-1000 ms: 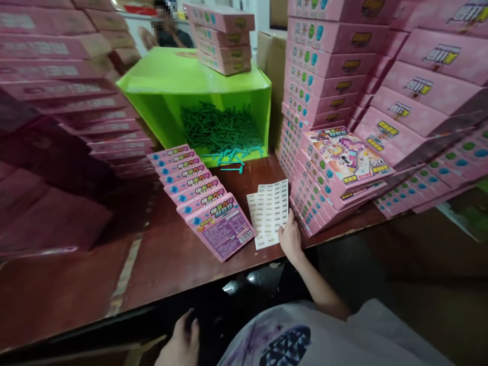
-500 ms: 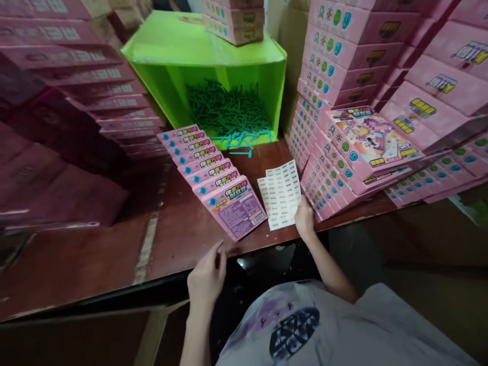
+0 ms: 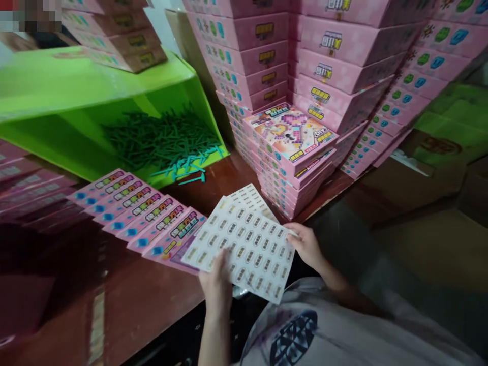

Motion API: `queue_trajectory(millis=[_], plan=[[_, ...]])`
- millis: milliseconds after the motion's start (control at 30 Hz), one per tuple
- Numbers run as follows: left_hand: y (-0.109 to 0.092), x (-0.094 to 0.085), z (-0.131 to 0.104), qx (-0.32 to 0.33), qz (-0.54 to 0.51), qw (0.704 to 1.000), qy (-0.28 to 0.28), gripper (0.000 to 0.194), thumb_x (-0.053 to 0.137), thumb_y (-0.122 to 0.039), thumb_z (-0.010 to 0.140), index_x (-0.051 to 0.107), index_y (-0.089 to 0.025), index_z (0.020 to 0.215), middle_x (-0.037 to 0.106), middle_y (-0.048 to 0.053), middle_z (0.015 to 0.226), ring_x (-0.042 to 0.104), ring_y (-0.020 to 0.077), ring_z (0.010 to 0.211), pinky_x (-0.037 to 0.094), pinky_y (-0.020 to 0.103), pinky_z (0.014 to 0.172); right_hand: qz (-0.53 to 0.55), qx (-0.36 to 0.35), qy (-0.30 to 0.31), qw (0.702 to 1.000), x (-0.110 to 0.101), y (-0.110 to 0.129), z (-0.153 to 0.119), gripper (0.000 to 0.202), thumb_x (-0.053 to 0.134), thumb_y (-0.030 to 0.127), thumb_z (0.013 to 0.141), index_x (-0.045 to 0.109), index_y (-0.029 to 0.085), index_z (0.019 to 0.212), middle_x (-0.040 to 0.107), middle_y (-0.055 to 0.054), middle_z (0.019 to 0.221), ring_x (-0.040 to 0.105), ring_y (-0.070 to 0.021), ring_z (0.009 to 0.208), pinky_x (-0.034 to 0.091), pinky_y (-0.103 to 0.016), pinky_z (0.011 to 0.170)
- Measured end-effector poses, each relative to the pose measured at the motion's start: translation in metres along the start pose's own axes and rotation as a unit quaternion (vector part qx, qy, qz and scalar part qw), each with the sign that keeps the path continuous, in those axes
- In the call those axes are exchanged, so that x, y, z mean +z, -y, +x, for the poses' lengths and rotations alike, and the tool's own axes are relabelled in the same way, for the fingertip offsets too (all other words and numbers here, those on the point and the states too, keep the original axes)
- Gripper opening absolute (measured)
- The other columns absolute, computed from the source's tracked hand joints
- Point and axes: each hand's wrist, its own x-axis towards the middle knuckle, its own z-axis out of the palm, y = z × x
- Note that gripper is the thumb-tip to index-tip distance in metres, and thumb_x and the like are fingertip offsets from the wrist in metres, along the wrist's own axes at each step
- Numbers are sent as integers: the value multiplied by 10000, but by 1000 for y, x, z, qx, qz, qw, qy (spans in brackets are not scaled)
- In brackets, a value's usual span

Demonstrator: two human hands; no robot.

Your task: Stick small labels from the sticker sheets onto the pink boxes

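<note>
A white sheet of small oval stickers (image 3: pixel 253 244) is tilted up over the table's front edge, printed side toward me. My left hand (image 3: pixel 216 274) grips its lower left edge, thumb on top and the other fingers hidden underneath. At the upper right corner my right hand (image 3: pixel 307 244) pinches the same sheet. Behind it, more sticker sheet (image 3: pixel 247 195) shows on the table. A fanned row of pink printed packages (image 3: pixel 152 218) lies to the left, its nearest one partly covered by the held sheet.
A lime-green open box (image 3: pixel 208 107) holds many green plastic hammer-like sticks (image 3: pixel 160 137), some spilling onto the brown table (image 3: pixel 148 310). Tall stacks of pink boxes (image 3: pixel 263 56) rise at the back and right. One box (image 3: pixel 292 132) lies picture side up on a lower stack.
My right hand has lifted a sticker sheet toward me, and my left hand has come up and taken its left edge. The view has swung to the right.
</note>
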Motion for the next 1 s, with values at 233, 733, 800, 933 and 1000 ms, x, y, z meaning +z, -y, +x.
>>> queue_trajectory(millis=[233,733,800,933,1000], plan=[[-23,4,2,-4,-12,984,-176,419,811,-367,617,712,-88,913,746,138,971,713,238,821,591,331,695,148,242,156,946,1,-27,1,310,772,410,638,643,131,680,639,8,629,572,-92,578,443,-181,555],[-7,-99,-31,24,-199,953,-229,391,846,-188,505,616,-153,819,705,-7,766,674,133,681,534,221,659,153,225,177,946,90,0,-9,478,844,343,587,679,172,1001,731,-85,1092,693,-249,998,549,-393,922],[-9,-127,-30,28,-173,964,-198,471,857,-185,479,580,-175,860,676,-38,694,648,119,606,512,199,595,129,240,223,936,97,5,-8,491,861,319,567,691,163,1000,738,-85,1074,700,-243,975,550,-382,912],[-10,-173,-26,-6,-95,993,-65,610,872,-310,531,631,-161,1071,738,69,846,704,210,749,562,278,656,87,274,311,906,111,11,-3,522,878,303,563,705,153,1031,744,-91,1061,710,-238,967,554,-358,888],[-6,-184,-26,-16,-59,995,-73,484,856,-386,572,696,-131,951,739,91,827,696,225,736,561,289,637,78,274,303,909,121,12,-3,518,885,337,560,712,139,1007,751,-101,1027,715,-249,954,557,-365,880]])
